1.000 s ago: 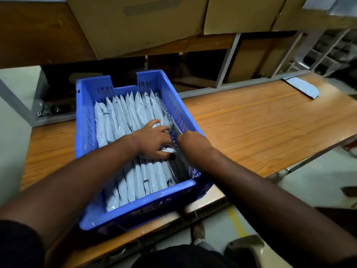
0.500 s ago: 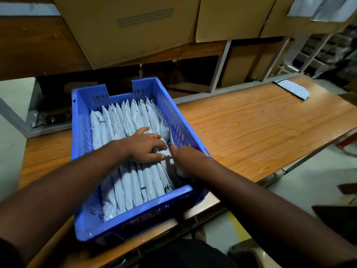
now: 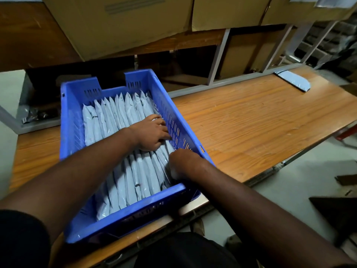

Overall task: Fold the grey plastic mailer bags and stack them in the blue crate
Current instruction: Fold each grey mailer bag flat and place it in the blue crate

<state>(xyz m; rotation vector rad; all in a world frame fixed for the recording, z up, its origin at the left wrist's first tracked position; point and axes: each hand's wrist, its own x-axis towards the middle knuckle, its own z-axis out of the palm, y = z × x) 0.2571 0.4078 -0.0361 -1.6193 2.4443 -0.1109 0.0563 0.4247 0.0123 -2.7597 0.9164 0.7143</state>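
Head view: we see the blue crate (image 3: 73, 120) on the wooden tabletop (image 3: 251, 122), packed w/ folded grey mailer bags (image 3: 123, 175) standing on edge in a row. Left hand (image 3: 152, 135) lies flat on the bags near the crate's right wall, fingers straight & spread. Right hand (image 3: 183, 161) is dug in btwn the last bags & that wall; fingers hidden, so we can't tell its grip. One loose mailer (image 3: 294, 81) lies at the tabletop's far right, well apart.
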